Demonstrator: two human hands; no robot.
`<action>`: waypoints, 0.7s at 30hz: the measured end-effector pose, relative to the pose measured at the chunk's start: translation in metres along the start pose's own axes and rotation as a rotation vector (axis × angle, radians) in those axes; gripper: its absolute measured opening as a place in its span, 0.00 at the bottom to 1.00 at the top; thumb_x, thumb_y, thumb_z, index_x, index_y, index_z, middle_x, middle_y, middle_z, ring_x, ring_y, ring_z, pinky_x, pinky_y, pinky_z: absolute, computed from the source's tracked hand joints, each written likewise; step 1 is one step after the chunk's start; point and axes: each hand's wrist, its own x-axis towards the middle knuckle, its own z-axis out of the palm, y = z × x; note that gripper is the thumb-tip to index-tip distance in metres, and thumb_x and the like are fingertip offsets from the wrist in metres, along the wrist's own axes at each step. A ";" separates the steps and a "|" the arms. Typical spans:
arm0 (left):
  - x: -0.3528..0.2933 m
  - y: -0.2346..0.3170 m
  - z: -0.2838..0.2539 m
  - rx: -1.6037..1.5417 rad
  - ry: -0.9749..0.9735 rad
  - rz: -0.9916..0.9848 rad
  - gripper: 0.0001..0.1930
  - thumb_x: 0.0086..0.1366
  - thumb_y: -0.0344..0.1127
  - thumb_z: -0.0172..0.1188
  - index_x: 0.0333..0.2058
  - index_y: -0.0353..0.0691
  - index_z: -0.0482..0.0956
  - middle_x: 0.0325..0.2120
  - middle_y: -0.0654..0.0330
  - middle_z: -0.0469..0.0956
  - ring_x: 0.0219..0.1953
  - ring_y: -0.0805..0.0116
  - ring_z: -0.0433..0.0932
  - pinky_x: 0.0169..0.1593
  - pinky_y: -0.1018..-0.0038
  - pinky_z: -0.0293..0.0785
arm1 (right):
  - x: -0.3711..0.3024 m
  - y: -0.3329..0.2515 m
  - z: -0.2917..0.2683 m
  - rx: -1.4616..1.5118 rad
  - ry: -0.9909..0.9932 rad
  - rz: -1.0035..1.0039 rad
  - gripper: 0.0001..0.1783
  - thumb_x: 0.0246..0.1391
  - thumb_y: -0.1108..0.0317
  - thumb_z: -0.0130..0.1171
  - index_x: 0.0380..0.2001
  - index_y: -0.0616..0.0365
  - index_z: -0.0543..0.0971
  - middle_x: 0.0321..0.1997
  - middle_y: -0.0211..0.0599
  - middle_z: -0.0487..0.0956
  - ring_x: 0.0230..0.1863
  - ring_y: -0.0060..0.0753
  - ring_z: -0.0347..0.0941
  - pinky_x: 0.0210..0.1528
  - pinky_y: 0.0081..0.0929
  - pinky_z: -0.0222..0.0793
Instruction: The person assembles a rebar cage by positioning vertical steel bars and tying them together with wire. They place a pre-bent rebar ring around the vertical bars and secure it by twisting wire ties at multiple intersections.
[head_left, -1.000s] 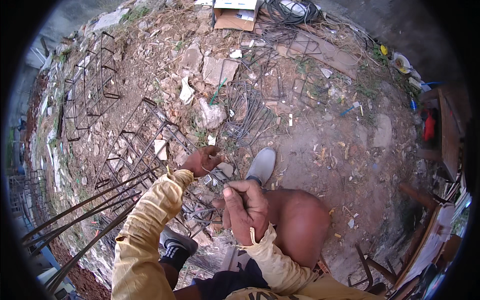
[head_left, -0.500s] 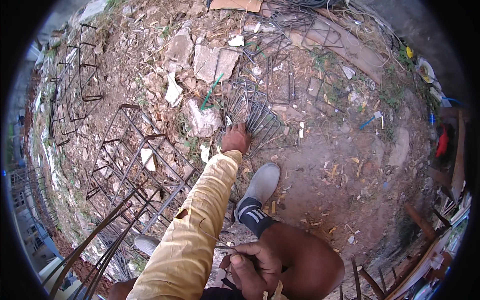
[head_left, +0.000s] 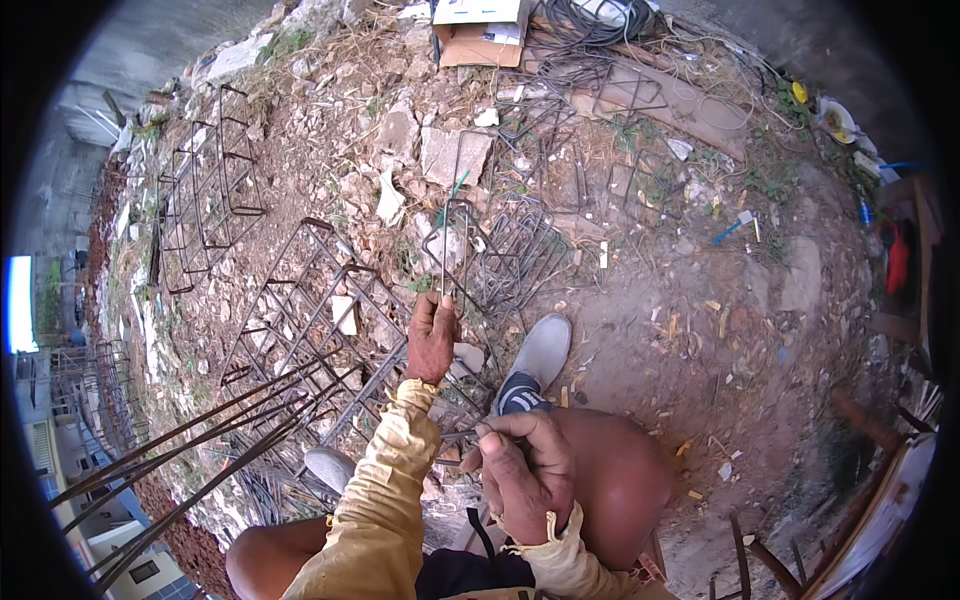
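The ground (head_left: 650,280) spreads wide below you, with broken stones on the left and brown dirt on the right. On the stony part there is the cage (head_left: 347,270), made of dark bars, and further to the left a second cage (head_left: 240,211). Long rods (head_left: 180,437) come from the lower left and reach to the lower part of the nearer cage. Near the upper edge lies the board (head_left: 690,105), and just to the left of it is the box (head_left: 480,48). The pile (head_left: 520,262) of bent metal pieces lies to the right of the nearer cage, one piece over another.

Your right knee (head_left: 620,470) is bent, and the shoe (head_left: 545,345) stands near the pile. One ring (head_left: 444,258) of bent bar is seen at the left side of the pile; whether it touches the pile, I cannot tell. Your left hand (head_left: 432,343) is at the near end of this ring, and your right hand (head_left: 527,470) is beside the knee. The left thumb and fingers pinch the bar, so the ring extends forward from their tips, away from your body. The right fingers are curled with the thumb over them, well apart from the ring; whether they grasp something, I cannot tell
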 end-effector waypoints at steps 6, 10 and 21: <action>-0.025 0.067 -0.044 -0.070 0.260 0.151 0.11 0.73 0.42 0.48 0.33 0.43 0.67 0.16 0.72 0.62 0.17 0.83 0.58 0.21 0.80 0.56 | -0.021 0.000 0.008 -0.033 -0.098 -0.024 0.10 0.62 0.66 0.56 0.36 0.62 0.73 0.14 0.24 0.67 0.10 0.11 0.56 0.24 0.17 0.68; -0.059 0.141 -0.063 -0.615 0.150 0.084 0.08 0.72 0.42 0.47 0.33 0.49 0.65 0.14 0.74 0.52 0.14 0.81 0.49 0.20 0.79 0.52 | -0.019 0.002 0.000 0.060 -0.021 -0.165 0.10 0.62 0.65 0.56 0.38 0.62 0.74 0.19 0.24 0.70 0.14 0.10 0.61 0.22 0.13 0.67; -0.252 0.212 -0.104 -0.750 0.157 0.176 0.10 0.73 0.46 0.46 0.35 0.49 0.67 0.14 0.74 0.51 0.15 0.80 0.49 0.23 0.77 0.52 | -0.011 0.062 0.011 -0.336 -0.239 -0.253 0.18 0.61 0.58 0.57 0.39 0.66 0.76 0.22 0.22 0.68 0.20 0.10 0.56 0.19 0.16 0.51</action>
